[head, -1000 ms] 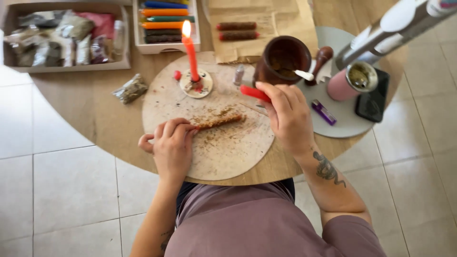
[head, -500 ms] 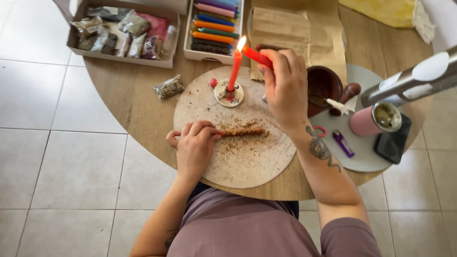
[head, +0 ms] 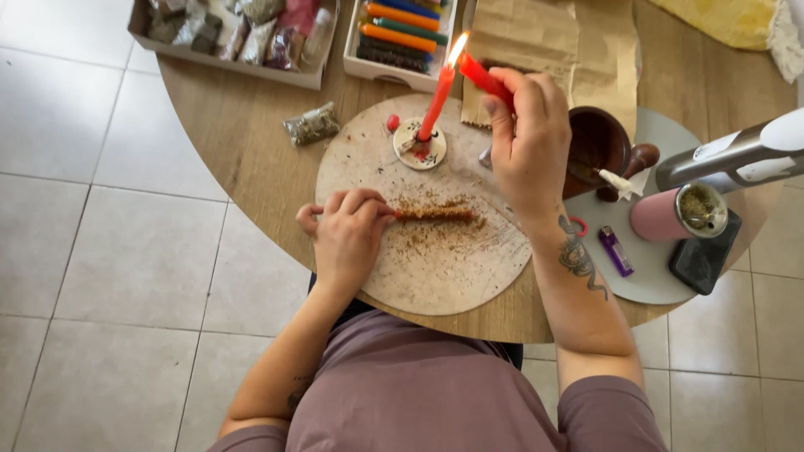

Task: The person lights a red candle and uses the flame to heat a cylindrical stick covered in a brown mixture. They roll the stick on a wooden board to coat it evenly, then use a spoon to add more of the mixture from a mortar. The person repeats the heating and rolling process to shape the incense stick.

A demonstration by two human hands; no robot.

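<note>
While the right hand (head: 526,142) pinches a red candle (head: 486,78) at the lit candle (head: 437,100), the left hand (head: 347,236) pins a herb-coated stick (head: 435,215) on the round board (head: 419,268) — mortar (head: 596,144) close behind, box of coloured candles (head: 400,33) and packet tray (head: 234,38) beyond.

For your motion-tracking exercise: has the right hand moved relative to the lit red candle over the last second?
Yes. The right hand rose from the round board towards the lit red candle, its small red candle now at the flame.
</note>
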